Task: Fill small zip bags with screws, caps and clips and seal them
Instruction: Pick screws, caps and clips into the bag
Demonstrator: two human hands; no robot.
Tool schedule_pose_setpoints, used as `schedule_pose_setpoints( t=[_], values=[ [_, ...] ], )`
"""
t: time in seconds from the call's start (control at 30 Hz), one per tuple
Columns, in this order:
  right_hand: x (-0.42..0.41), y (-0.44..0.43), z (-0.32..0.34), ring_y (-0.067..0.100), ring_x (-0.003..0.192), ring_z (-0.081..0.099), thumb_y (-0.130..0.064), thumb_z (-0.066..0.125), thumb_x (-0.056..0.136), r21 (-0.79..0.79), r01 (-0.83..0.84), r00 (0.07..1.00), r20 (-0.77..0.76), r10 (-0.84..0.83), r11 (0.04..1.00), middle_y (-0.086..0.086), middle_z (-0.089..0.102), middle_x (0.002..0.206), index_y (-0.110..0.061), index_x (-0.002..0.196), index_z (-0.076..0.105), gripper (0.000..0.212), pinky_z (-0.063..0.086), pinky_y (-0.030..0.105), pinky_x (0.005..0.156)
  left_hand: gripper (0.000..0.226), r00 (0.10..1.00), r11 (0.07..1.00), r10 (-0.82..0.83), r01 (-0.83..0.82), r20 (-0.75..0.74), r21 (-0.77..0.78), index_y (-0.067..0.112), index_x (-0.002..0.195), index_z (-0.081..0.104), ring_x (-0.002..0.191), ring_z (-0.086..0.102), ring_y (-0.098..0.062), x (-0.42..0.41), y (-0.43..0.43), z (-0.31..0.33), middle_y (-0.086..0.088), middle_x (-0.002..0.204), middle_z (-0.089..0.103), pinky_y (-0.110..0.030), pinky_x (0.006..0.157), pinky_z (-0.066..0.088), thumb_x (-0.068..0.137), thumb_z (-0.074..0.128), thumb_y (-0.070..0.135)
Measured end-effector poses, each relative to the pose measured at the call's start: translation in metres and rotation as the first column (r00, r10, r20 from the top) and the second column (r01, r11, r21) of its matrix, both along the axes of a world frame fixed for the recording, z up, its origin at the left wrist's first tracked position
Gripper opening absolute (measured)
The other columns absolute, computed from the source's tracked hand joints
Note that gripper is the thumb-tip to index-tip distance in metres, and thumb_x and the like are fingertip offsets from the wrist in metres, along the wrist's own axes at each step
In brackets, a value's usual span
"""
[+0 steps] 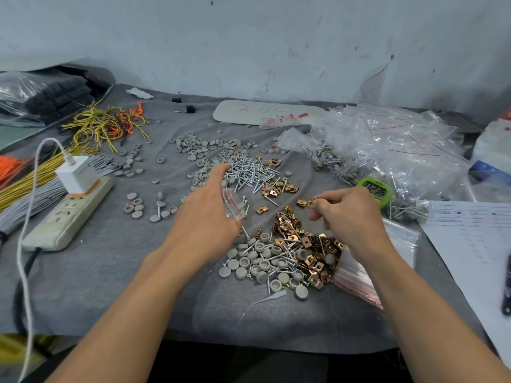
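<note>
My left hand (pixel 206 208) holds a small clear zip bag (pixel 234 204) with a red strip; its fingers reach out over the pile of silver screws (pixel 250 172). My right hand (pixel 344 214) has its fingers curled and pinches a brass clip (pixel 311 203) just above the cloth. Below it lies a mixed heap of brass clips (pixel 301 241), grey caps (pixel 260 261) and screws. More grey caps (pixel 204 147) are spread at the back. A stack of empty zip bags (pixel 356 277) lies under my right wrist. Filled bags (pixel 387 150) are heaped at the right.
A power strip (pixel 69 214) with a white charger (pixel 77 175) and cable lies at the left, beside bundles of yellow, grey and orange wires (pixel 105 125). A green timer (pixel 376 190) stands behind my right hand. A paper sheet (pixel 470 236) lies at the right edge.
</note>
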State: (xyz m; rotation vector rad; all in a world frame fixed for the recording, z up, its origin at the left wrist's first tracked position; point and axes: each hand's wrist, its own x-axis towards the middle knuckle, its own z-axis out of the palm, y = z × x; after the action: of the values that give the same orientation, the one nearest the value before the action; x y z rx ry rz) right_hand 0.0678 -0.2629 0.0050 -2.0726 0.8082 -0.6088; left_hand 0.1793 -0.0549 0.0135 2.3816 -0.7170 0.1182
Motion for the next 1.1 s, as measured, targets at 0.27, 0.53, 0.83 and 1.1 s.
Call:
schedule_pose_setpoints(
  t=[0.27, 0.53, 0.83, 1.1],
  values=[
    [0.0, 0.0015, -0.0012, 0.006, 0.049, 0.059, -0.014, 0.071, 0.087, -0.005, -0.033, 0.999, 0.022, 0.033, 0.999, -0.01, 0.073, 0.061, -0.031, 0.063, 0.075, 0.029, 0.06, 0.038, 0.059, 0.089, 1.0, 1.0, -0.001, 0.001, 0.001, -0.005, 0.045, 0.151, 0.02, 0.07, 0.048, -0.007, 0.0002, 0.0011, -0.0008, 0.005, 0.087, 0.056, -0.035, 0.068, 0.039, 0.083, 0.071, 0.017],
    [0.0013, 0.002, -0.0024, 0.001, 0.047, 0.06, -0.015, 0.075, 0.085, 0.021, -0.052, 0.999, 0.007, 0.052, 0.998, -0.009, 0.074, 0.062, -0.032, 0.061, 0.074, 0.03, 0.056, 0.032, 0.058, 0.086, 1.0, 1.0, -0.006, 0.006, 0.014, -0.004, 0.044, 0.15, 0.021, 0.078, 0.051, -0.02, 0.0007, 0.0018, -0.001, 0.002, 0.099, 0.059, -0.036, 0.072, 0.039, 0.085, 0.071, 0.019],
    [-0.0011, 0.0057, 0.0023, 0.005, 0.051, 0.066, -0.017, 0.077, 0.081, -0.056, 0.003, 1.0, -0.013, -0.004, 0.998, -0.012, 0.072, 0.058, -0.029, 0.063, 0.078, 0.021, 0.062, 0.034, 0.061, 0.092, 1.0, 1.0, -0.002, 0.002, 0.016, 0.028, 0.045, 0.151, 0.019, 0.08, 0.055, -0.022, -0.0012, 0.0007, -0.0012, 0.003, 0.095, 0.058, -0.036, 0.068, 0.04, 0.082, 0.073, 0.017],
    [0.0015, 0.0008, -0.0058, 0.012, 0.053, 0.06, -0.01, 0.087, 0.07, -0.095, -0.064, 0.979, -0.198, 0.044, 0.993, -0.006, 0.064, 0.051, -0.017, 0.06, 0.067, 0.024, 0.052, 0.031, 0.059, 0.082, 1.0, 1.0, 0.001, -0.001, 0.027, 0.01, 0.043, 0.15, 0.021, 0.075, 0.053, -0.019, -0.0006, -0.0001, -0.0017, 0.007, 0.088, 0.055, -0.037, 0.066, 0.038, 0.087, 0.067, 0.021]
  ],
)
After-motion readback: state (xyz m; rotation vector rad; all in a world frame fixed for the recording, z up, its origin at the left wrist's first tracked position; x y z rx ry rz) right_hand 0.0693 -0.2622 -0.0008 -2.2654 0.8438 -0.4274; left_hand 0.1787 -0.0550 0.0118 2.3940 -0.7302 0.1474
